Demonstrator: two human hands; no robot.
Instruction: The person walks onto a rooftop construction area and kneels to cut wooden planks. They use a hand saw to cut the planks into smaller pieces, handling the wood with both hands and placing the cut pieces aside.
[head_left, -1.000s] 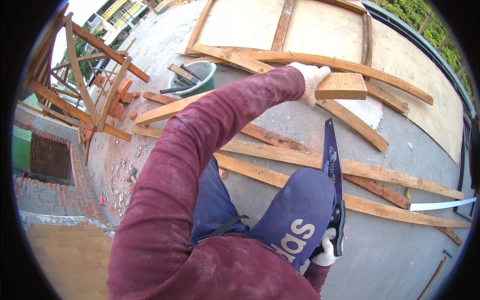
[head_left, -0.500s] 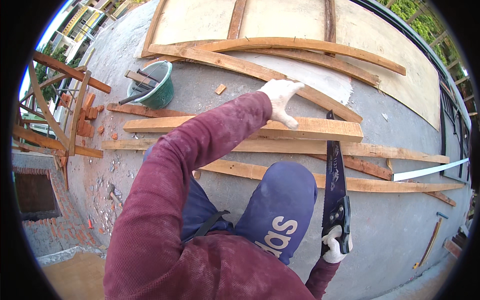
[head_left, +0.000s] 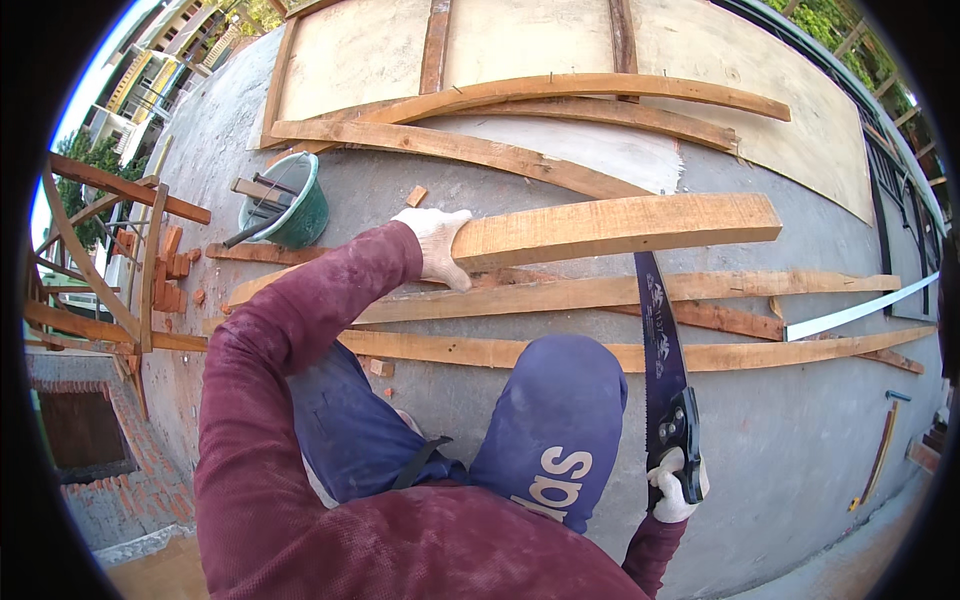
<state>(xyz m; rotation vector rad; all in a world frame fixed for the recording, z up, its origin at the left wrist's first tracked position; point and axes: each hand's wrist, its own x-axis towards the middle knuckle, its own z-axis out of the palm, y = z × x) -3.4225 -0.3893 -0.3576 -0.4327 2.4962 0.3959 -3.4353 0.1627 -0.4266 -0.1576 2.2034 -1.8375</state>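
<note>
In a white glove, my left hand point(head_left: 436, 245) is closed round a thick wooden beam point(head_left: 620, 225), whose right end is raised off the pieces below. My right hand point(head_left: 672, 492), gloved too, grips the black handle of a handsaw point(head_left: 662, 345). The saw points away from me, its dark blade upright in view beside my knee, and its tip ends at the beam's lower edge; whether they touch I cannot tell. Beneath the beam lies a long wooden strip point(head_left: 560, 295), and a second strip point(head_left: 450, 348) runs nearer my knees.
A green bucket point(head_left: 305, 215) with tools in it stands at the left. Several timbers point(head_left: 600, 85) lie further off beside a framed plywood panel point(head_left: 350, 65). A light metal strip point(head_left: 850, 315) and a hammer-like tool point(head_left: 882, 445) are at the right; broken bricks point(head_left: 172, 265) lie far left.
My left hand has moved left and taken hold of the beam, which is now raised at its right end. The saw stays in my right hand, nearly unmoved.
</note>
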